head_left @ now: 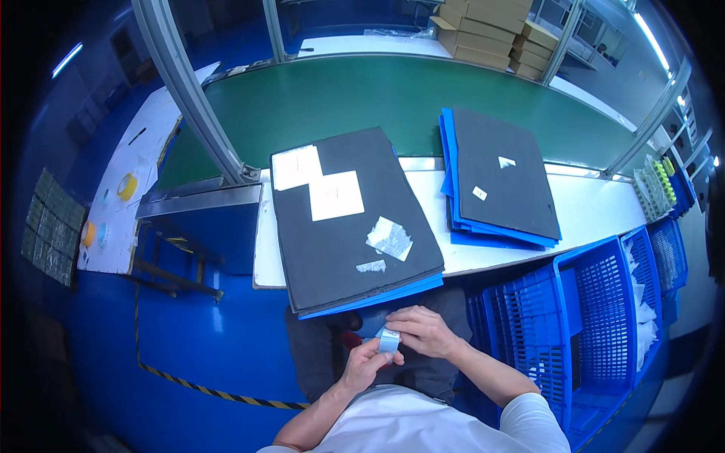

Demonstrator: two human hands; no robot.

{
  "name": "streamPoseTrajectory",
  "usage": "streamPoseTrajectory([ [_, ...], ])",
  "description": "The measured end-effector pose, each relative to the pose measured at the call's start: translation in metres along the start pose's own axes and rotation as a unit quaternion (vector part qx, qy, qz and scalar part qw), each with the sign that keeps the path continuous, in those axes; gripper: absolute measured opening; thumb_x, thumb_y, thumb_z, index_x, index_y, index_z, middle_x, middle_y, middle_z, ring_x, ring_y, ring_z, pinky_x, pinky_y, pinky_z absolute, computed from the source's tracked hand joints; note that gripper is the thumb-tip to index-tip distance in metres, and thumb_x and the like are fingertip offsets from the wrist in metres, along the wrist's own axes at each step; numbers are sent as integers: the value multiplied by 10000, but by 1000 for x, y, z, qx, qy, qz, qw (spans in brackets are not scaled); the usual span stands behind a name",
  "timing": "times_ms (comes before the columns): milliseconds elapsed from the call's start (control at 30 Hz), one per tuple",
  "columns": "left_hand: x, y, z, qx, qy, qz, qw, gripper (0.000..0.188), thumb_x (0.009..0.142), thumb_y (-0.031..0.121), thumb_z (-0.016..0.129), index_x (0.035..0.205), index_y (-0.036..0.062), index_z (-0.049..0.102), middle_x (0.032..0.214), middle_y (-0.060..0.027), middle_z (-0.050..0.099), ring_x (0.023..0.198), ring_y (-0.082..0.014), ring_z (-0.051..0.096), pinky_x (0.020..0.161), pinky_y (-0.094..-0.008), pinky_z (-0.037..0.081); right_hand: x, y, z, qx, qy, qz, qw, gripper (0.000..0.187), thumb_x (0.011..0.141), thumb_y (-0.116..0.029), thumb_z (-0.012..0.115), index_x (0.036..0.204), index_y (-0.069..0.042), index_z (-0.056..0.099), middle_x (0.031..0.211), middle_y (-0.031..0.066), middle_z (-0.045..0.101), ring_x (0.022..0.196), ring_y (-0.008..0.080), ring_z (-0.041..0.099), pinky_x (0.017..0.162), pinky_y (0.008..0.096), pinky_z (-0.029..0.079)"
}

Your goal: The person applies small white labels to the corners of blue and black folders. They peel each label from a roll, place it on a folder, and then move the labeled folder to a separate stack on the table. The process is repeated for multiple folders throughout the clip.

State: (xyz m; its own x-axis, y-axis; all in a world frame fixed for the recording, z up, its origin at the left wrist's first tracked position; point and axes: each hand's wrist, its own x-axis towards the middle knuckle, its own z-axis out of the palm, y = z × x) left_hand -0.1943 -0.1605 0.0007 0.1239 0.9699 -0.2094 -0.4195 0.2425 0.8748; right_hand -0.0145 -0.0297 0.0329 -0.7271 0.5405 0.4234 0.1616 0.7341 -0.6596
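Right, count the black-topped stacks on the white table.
2: the left stack overhangs the near edge of the white table; the right stack lies apart, to its right. No others show.

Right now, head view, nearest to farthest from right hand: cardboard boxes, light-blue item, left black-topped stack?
1. Light-blue item: just left of right hand
2. Left black-topped stack: ahead, on white table
3. Cardboard boxes: beyond green belt
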Motion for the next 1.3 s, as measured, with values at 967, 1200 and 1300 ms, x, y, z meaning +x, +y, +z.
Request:
streamPoseTrajectory([
  [967,-3,8,-14,119,10,47,992,239,1034,47,582,1228,-24,702,1072,-79,754,972,-128,701,880,-282,561,3,-21,11,123,3,46,991,238,804,-32,812,1035,3,767,1044,115,766,1047,303,733,923,423,565],
  [1200,-4,15,-21,212,-5,103,972,225,1033,54,573,1199,-11,711,1059,-79,761,957,-130,707,845,-282,561,11,-21,15,154,6,39,987,172,843,-14,752,1013,0,769,1042,117,765,994,281,733,903,402,566],
  [1300,-8,15,-20,143,19,69,987,229,1030,33,568,1206,-38,694,1058,-100,759,964,-154,714,892,-298,566,28,-31,13,168,20,51,984,149,852,2,735,999,8,763,1035,126,765,970,280,736,871,389,574],
])
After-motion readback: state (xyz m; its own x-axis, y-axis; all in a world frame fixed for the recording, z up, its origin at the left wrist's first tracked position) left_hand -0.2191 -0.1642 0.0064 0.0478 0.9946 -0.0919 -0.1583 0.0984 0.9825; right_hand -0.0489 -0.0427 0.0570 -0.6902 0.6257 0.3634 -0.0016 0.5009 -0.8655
